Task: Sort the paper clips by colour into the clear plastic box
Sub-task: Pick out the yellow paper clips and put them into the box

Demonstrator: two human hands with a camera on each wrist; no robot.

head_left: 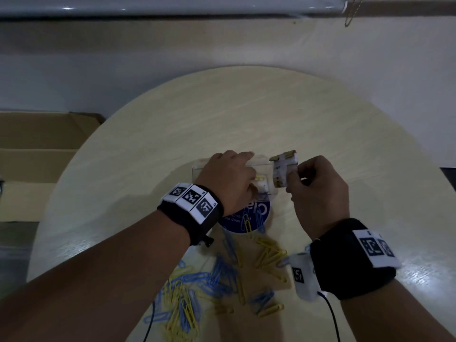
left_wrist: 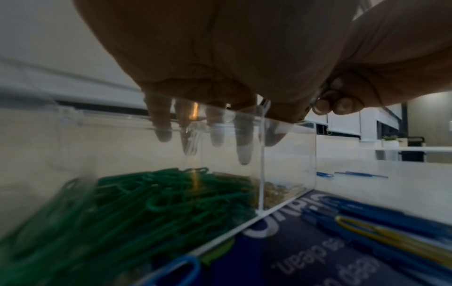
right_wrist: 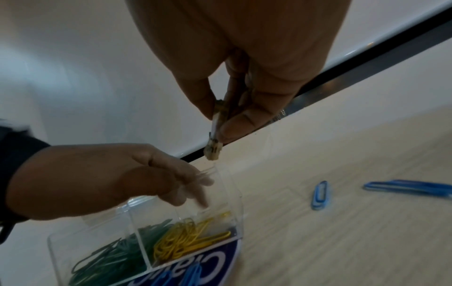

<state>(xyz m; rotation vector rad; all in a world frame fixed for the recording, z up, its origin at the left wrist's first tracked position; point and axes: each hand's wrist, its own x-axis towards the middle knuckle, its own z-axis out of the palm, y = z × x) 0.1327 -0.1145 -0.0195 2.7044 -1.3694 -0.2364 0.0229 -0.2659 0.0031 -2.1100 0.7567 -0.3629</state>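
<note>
Left hand (head_left: 229,178) fingers straight inside clear box (right_wrist: 234,195); right hand (head_left: 318,191) pinches taped bundle (head_left: 283,171).

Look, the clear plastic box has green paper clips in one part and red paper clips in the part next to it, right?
Not quite. In the clear plastic box, the part beside the green paper clips holds yellow paper clips, not red ones. The right wrist view shows it plainly: green in one part, yellow in the next, with a clear wall between them.
</note>
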